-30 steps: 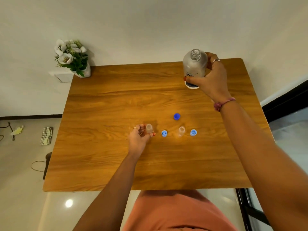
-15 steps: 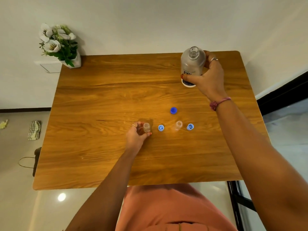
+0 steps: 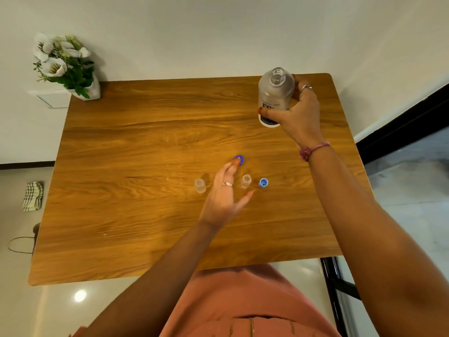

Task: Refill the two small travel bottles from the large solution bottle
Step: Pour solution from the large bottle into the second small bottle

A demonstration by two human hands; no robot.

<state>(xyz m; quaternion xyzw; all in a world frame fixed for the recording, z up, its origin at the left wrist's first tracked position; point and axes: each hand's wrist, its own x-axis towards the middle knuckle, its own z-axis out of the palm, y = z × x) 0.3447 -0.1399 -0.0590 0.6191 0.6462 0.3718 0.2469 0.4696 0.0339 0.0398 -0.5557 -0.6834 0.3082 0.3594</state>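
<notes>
The large solution bottle (image 3: 275, 93), frosted and uncapped, stands at the far right of the wooden table (image 3: 145, 132), and my right hand (image 3: 297, 117) grips its lower part. Two small clear travel bottles stand uncapped mid-table, one (image 3: 200, 185) left of my left hand and one (image 3: 246, 181) right of it. My left hand (image 3: 224, 198) stretches forward between them with fingers apart, its fingertips touching the dark blue cap (image 3: 239, 159). A light blue cap (image 3: 263, 182) lies right of the right travel bottle. The other light blue cap is hidden under my left hand.
A white pot of white flowers (image 3: 65, 66) sits at the table's far left corner against the wall. A checked cloth (image 3: 32, 196) lies on the floor to the left. A dark frame (image 3: 401, 122) runs along the right side.
My left hand let go of the left travel bottle and reached forward and right to the dark blue cap. My right hand stays on the large bottle.
</notes>
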